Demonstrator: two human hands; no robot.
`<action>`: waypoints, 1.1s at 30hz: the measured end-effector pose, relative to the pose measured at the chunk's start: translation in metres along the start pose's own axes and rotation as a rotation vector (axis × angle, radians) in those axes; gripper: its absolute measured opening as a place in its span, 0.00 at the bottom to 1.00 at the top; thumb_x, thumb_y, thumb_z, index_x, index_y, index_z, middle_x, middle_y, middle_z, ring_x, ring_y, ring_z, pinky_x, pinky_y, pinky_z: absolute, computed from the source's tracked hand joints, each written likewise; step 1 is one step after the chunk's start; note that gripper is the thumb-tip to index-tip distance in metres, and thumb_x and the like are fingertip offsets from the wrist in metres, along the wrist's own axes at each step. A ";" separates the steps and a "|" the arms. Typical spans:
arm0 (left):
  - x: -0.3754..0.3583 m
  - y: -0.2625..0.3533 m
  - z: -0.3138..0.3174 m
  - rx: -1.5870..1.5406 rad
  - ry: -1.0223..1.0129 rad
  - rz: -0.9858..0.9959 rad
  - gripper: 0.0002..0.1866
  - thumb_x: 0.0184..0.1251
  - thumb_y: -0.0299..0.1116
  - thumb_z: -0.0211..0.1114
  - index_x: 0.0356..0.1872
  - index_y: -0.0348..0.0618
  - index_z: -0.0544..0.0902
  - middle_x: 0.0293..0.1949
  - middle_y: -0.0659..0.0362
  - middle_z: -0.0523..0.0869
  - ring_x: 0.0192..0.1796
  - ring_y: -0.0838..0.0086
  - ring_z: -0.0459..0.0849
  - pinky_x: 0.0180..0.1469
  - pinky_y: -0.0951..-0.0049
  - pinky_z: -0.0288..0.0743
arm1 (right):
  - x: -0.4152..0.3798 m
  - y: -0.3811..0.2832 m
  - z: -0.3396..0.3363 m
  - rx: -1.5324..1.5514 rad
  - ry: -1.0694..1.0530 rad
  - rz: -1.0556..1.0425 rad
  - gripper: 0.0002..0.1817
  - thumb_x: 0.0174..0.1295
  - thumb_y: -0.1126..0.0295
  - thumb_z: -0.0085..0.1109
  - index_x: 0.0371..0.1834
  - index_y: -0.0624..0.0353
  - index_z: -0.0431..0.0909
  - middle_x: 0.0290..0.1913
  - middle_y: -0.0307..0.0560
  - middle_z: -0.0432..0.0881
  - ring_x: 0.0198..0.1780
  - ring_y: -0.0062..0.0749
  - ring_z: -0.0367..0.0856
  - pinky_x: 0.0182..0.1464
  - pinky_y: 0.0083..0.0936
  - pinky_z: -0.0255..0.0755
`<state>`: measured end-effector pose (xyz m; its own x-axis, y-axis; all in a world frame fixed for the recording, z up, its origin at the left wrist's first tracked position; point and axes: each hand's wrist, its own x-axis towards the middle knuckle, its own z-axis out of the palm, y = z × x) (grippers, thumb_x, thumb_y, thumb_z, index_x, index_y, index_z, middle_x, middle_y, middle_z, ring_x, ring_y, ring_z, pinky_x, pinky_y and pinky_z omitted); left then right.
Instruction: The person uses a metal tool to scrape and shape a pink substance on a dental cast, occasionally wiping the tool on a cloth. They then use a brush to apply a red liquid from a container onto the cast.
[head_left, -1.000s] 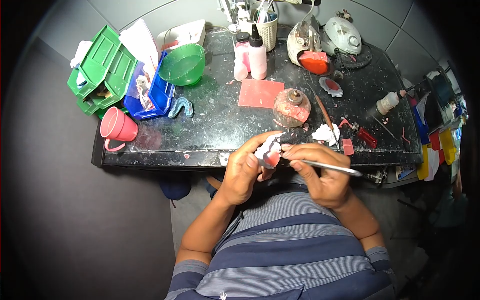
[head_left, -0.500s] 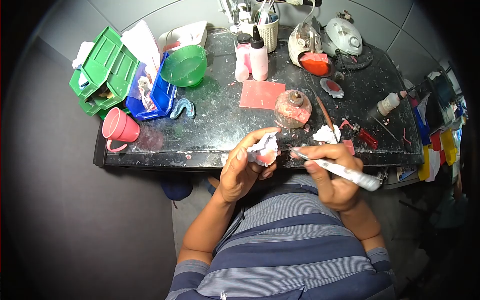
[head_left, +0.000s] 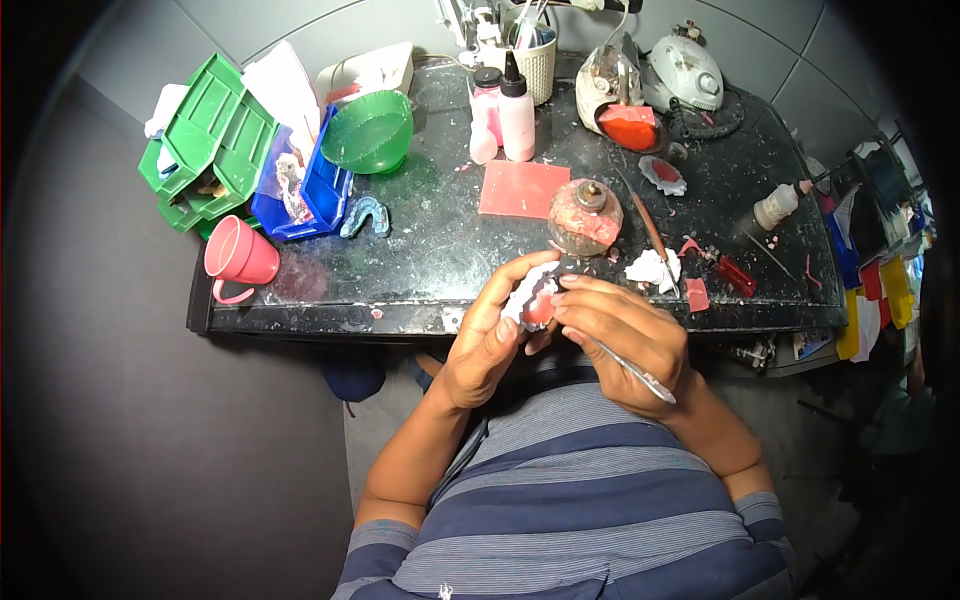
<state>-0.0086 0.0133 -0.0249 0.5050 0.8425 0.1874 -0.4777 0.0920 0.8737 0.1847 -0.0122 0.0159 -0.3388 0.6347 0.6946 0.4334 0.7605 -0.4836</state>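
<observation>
My left hand is wrapped around a white plaster dental cast with pink wax on its inner face, held just off the table's front edge. My right hand grips a slim metal hand tool, its shaft slanting down to the right out of the fingers. The tool's working end is hidden behind those fingers. Fingertips of the right hand reach the cast's right side and appear to touch it. Beyond both hands stands a glass spirit lamp smeared with pink wax.
A pink wax sheet lies behind the lamp. Rightward are a wooden-handled tool, white plaster pieces and a red-handled tool. On the left stand a pink mug, a blue bin and a green bowl.
My right hand has moved left to the cast, and its tool has swung to point down more steeply. The cast has turned a little in my left hand.
</observation>
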 end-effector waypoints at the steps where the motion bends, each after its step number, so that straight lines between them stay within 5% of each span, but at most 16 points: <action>1: 0.000 -0.001 0.000 -0.015 -0.021 0.023 0.47 0.71 0.60 0.62 0.77 0.33 0.59 0.52 0.59 0.75 0.42 0.80 0.72 0.40 0.79 0.66 | 0.000 0.000 0.000 0.023 -0.015 -0.006 0.12 0.57 0.85 0.69 0.44 0.71 0.83 0.44 0.55 0.87 0.50 0.51 0.88 0.53 0.39 0.83; 8: 0.001 0.000 0.000 0.042 -0.014 0.055 0.49 0.73 0.68 0.54 0.77 0.33 0.58 0.50 0.58 0.76 0.39 0.79 0.73 0.37 0.79 0.66 | -0.001 0.001 -0.008 0.070 0.010 0.033 0.10 0.60 0.83 0.69 0.44 0.69 0.84 0.44 0.55 0.88 0.51 0.50 0.89 0.55 0.38 0.83; 11: 0.001 -0.001 -0.003 -0.113 -0.003 -0.033 0.49 0.75 0.73 0.39 0.76 0.35 0.59 0.45 0.55 0.79 0.28 0.76 0.73 0.30 0.77 0.67 | -0.006 0.005 -0.019 0.235 0.181 0.170 0.07 0.67 0.75 0.67 0.44 0.67 0.83 0.43 0.53 0.89 0.52 0.46 0.89 0.56 0.35 0.83; 18: 0.004 -0.005 -0.015 -0.319 -0.139 -0.041 0.50 0.76 0.73 0.31 0.77 0.33 0.56 0.53 0.53 0.80 0.31 0.74 0.75 0.32 0.73 0.71 | -0.032 0.006 -0.024 0.431 0.284 0.324 0.11 0.76 0.67 0.57 0.44 0.67 0.73 0.36 0.55 0.87 0.38 0.37 0.91 0.42 0.30 0.86; 24: 0.003 -0.010 -0.004 -0.168 -0.024 0.094 0.48 0.75 0.62 0.58 0.79 0.38 0.49 0.60 0.50 0.78 0.51 0.70 0.82 0.45 0.75 0.76 | -0.014 0.003 -0.007 0.094 0.205 0.148 0.09 0.68 0.80 0.62 0.50 0.71 0.81 0.48 0.60 0.89 0.44 0.39 0.92 0.45 0.28 0.86; 26: 0.001 -0.012 0.000 -0.133 0.014 0.120 0.47 0.71 0.49 0.70 0.77 0.45 0.48 0.62 0.49 0.73 0.50 0.61 0.83 0.54 0.62 0.79 | -0.011 0.000 0.000 0.066 0.151 0.129 0.13 0.65 0.82 0.65 0.51 0.73 0.80 0.47 0.60 0.89 0.47 0.44 0.92 0.49 0.31 0.85; 27: 0.000 -0.015 -0.005 -0.181 -0.036 0.128 0.47 0.69 0.42 0.73 0.75 0.48 0.45 0.65 0.48 0.70 0.59 0.59 0.80 0.64 0.60 0.74 | -0.008 0.005 0.002 -0.059 0.129 -0.005 0.14 0.60 0.84 0.67 0.50 0.73 0.81 0.47 0.60 0.88 0.50 0.50 0.90 0.52 0.35 0.85; 33: -0.005 -0.024 -0.005 -0.095 0.035 0.114 0.52 0.65 0.45 0.75 0.76 0.50 0.43 0.68 0.44 0.69 0.69 0.61 0.73 0.72 0.60 0.65 | -0.005 0.007 0.009 -0.080 0.083 -0.059 0.12 0.57 0.86 0.66 0.46 0.73 0.82 0.46 0.60 0.87 0.51 0.52 0.89 0.52 0.37 0.84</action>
<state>-0.0033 0.0098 -0.0496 0.4192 0.8680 0.2662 -0.5973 0.0428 0.8009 0.1822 -0.0087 0.0037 -0.2967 0.5734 0.7637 0.4815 0.7804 -0.3989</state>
